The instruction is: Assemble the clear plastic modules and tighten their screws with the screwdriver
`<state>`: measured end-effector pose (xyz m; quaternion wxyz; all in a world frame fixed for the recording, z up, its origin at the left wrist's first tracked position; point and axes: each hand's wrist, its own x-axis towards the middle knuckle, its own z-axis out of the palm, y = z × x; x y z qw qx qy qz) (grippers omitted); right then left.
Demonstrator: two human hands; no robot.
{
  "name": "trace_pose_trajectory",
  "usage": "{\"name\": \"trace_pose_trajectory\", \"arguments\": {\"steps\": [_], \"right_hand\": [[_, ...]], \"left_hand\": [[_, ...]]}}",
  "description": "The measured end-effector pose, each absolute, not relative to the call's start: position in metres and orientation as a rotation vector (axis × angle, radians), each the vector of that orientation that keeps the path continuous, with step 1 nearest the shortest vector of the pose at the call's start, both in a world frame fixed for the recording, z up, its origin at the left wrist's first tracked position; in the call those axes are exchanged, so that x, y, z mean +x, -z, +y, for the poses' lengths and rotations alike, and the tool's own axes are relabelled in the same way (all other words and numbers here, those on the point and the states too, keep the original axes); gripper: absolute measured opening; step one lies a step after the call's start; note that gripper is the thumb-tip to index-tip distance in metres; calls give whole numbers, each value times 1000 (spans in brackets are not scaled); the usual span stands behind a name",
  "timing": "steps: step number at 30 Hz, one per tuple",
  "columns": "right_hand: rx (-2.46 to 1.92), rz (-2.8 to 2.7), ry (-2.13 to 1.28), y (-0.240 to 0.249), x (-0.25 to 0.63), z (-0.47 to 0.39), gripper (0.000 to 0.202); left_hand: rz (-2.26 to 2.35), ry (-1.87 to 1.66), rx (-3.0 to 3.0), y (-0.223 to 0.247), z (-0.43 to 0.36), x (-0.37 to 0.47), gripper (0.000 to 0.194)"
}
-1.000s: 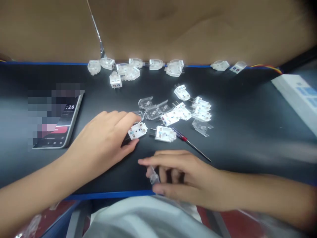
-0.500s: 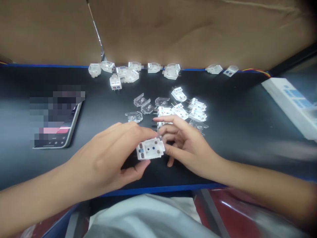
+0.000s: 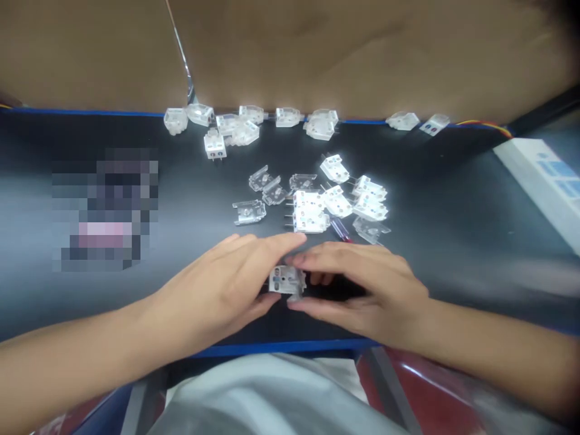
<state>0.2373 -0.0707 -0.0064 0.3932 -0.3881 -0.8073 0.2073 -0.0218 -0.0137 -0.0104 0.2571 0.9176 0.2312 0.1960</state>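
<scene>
My left hand (image 3: 226, 275) pinches a white plug housing (image 3: 281, 280) between thumb and fingers, just above the table near its front edge. Its face with small round holes is turned up. At the housing's right end, my right hand (image 3: 376, 284) closes with thumb and fingertips on a clear plastic cover (image 3: 296, 291), which appears to lie against the housing. Fingers hide part of both pieces. Beyond my hands lie several white plug housings (image 3: 310, 220) with metal pins, and several loose clear covers (image 3: 249, 212).
Several plugs with clear covers (image 3: 242, 132) stand along the back edge. A slim purple and red object (image 3: 341, 231) lies beside the housings. Left is a blurred-out phone (image 3: 109, 211); right, a white box (image 3: 539, 181) with wires (image 3: 484, 125). A brown board (image 3: 290, 54) rises behind.
My right hand has turned and come in against the housing's right end, its extended index finger now bent. The housing has shifted slightly right. The view has moved a little.
</scene>
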Motion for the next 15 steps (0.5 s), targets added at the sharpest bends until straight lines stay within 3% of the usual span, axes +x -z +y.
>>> {"name": "trace_pose_trajectory", "arguments": {"steps": [2,5,15], "right_hand": [[-931,-2198,-303,6,237,-68,22],[-930,-2261,-129,4,237,-68,18],[-1043,-2344,-149,10,240,-74,19]], "left_hand": [[599,-524,2501,10,-14,-20,66],[576,-497,2525,7,-13,-16,59],[589,-490,2574,2,-13,-12,47]]}}
